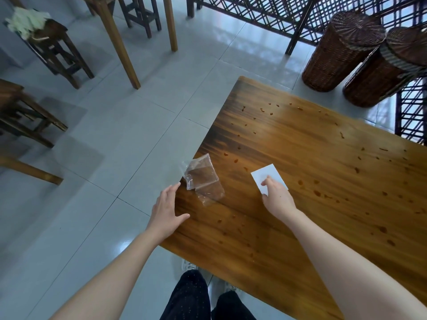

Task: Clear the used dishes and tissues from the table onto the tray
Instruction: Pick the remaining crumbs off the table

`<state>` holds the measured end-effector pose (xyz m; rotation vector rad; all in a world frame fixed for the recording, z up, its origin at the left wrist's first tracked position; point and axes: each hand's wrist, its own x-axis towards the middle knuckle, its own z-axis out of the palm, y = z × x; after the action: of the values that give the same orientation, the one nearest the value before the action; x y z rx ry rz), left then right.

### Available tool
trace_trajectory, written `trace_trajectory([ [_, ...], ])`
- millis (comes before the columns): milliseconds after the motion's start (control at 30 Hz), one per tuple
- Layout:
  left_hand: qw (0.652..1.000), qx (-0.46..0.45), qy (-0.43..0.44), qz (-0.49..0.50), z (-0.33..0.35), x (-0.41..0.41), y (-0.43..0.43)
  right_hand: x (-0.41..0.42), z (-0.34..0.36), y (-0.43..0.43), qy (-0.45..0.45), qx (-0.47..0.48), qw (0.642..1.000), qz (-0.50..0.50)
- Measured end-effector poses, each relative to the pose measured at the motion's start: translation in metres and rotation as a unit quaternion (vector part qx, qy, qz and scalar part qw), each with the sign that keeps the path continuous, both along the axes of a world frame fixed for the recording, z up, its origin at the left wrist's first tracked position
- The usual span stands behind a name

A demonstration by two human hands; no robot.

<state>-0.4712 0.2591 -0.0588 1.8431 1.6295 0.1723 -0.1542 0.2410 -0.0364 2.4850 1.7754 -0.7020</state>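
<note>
The right hand (276, 195) pinched the white tissue (265, 175) on the brown table (323, 158) (crumbs (263, 110) all over). At nine o'clock from it lay a clear wrapper (203, 179), with the left hand (167, 211) spread wide just beside.

The person wears black trousers (191, 296) flecked with tiny light specks and pale lace-up trainers (188, 265), while the left hand (165, 210), the right hand (277, 197) and both forearms are bare as far as the view shows.

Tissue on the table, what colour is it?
The tissue is plain white, with no pattern. The head view shows it.
</note>
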Motion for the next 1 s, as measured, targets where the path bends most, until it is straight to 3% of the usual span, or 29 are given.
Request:
trace_trajectory([
  [367, 0.999, -0.01, 0.016, -0.032, -0.002, -0.007, 0.011, 0.001, -0.017, 0.024, -0.042, -0.068, 0.996, -0.041],
  [733, 0.988, -0.019, 0.05, -0.148, -0.011, -0.018, 0.0, -0.021, -0.027, 0.008, -0.012, 0.03, 0.997, -0.067],
  [1000, 0.968, -0.038, 0.056, -0.241, -0.014, -0.014, 0.002, -0.036, -0.03, -0.009, 0.001, 0.026, 0.998, -0.058],
])
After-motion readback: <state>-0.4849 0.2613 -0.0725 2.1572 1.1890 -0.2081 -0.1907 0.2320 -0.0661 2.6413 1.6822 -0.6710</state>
